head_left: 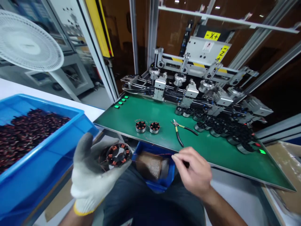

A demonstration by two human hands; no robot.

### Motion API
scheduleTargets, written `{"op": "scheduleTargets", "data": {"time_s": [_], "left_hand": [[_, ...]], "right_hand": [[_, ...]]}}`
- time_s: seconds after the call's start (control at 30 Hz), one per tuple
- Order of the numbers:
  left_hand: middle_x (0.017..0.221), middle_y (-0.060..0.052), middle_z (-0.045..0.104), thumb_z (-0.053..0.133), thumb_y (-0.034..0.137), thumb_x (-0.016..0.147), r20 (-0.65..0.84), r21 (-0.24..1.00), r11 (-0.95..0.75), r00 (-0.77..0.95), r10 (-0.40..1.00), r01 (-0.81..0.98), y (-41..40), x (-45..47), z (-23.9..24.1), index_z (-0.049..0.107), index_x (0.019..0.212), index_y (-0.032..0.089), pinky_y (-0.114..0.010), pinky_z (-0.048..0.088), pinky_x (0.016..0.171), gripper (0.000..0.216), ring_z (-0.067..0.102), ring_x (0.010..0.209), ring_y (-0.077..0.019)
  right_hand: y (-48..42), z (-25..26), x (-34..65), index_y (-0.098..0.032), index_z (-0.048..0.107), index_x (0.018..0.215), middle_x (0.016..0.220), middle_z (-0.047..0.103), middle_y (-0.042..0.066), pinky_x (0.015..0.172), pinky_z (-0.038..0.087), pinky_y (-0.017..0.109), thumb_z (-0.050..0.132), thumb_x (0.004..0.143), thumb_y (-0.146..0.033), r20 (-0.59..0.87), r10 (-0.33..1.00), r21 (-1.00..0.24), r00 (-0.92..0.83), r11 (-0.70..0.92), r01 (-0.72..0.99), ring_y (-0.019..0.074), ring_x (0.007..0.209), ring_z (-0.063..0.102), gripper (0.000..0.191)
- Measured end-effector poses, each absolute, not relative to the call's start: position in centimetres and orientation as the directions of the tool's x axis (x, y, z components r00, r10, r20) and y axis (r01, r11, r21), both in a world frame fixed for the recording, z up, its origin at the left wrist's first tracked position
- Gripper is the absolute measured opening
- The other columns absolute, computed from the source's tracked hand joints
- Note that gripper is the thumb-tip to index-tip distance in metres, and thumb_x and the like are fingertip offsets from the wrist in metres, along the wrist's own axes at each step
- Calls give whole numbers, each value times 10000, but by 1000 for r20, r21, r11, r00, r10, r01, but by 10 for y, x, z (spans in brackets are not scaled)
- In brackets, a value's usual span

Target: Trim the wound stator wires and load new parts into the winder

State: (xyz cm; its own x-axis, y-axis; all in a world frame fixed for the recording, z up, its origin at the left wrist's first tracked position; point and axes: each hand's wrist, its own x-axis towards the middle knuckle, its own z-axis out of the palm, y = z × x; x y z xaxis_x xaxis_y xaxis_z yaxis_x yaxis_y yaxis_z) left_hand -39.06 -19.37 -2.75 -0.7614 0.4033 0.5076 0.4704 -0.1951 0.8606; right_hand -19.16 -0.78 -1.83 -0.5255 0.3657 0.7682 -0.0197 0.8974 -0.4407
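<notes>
My left hand, in a white knit glove, grips a round stator wound with copper coils, held up over my lap. My right hand is bare and pinches a thin copper wire that runs from the stator. Two more wound stators lie on the green worktop just beyond. Cutting pliers with black handles lie on the worktop to the right of them.
A blue bin full of wound stators stands at my left. A small blue tray of wire scraps sits under the worktop edge. A winding machine with several heads and black fixtures fills the back. A white fan stands far left.
</notes>
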Motion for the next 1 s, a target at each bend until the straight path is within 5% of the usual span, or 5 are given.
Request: {"op": "scheduleTargets", "data": {"time_s": [0.1, 0.3, 0.6, 0.73, 1.0], "left_hand": [[1102, -5, 771, 917, 146, 636, 505, 861, -171, -774, 382, 478, -195, -392, -29, 385, 1548, 416, -356, 663, 907, 1089, 763, 1032, -225], [1111, -6, 762, 887, 175, 658, 458, 887, -117, -818, 348, 447, -204, -392, -26, 377, 1547, 439, -410, 672, 905, 1059, 759, 1039, -253], [1109, 49, 761, 900, 86, 614, 476, 879, -131, -823, 311, 458, -213, -399, -25, 416, 1517, 505, -250, 651, 842, 1106, 767, 981, -164], [1098, 72, 762, 898, 84, 595, 488, 872, -114, -823, 290, 476, -214, -402, -28, 432, 1508, 505, -236, 653, 831, 1108, 766, 957, -149], [1058, 96, 771, 923, 128, 543, 430, 901, -71, -862, 271, 427, -201, -390, -24, 473, 1478, 511, -235, 657, 762, 1106, 758, 881, -139]], "right_hand": [[46, -46, -202, -174, 680, 1134, 1092, 735, 140, 917, 585, 418, 722, 929, -363, 661, 465, -442, -589, 875, 195, 258, 1025, 709, 282], [110, -80, -203, -90, 362, 1593, 1642, 315, 289, 1203, 267, 693, 619, 893, -652, 53, 716, -242, -696, 685, 687, 468, 1547, 269, 933], [99, -57, -190, -23, 523, 1427, 1228, 671, 277, 997, 554, 536, 363, 1011, -410, 54, 707, -540, -706, 615, 574, 357, 1142, 679, 590], [32, -51, -162, -181, 394, 1529, 1255, 647, 197, 831, 616, 432, 518, 972, -640, -56, 576, -984, -816, 105, 142, 273, 1009, 712, 732], [-106, -88, -162, -280, 449, 1465, 1125, 553, 80, 762, 542, 301, 917, 723, -499, -83, 168, -873, -982, -488, -9, 149, 849, 649, 904]]}}
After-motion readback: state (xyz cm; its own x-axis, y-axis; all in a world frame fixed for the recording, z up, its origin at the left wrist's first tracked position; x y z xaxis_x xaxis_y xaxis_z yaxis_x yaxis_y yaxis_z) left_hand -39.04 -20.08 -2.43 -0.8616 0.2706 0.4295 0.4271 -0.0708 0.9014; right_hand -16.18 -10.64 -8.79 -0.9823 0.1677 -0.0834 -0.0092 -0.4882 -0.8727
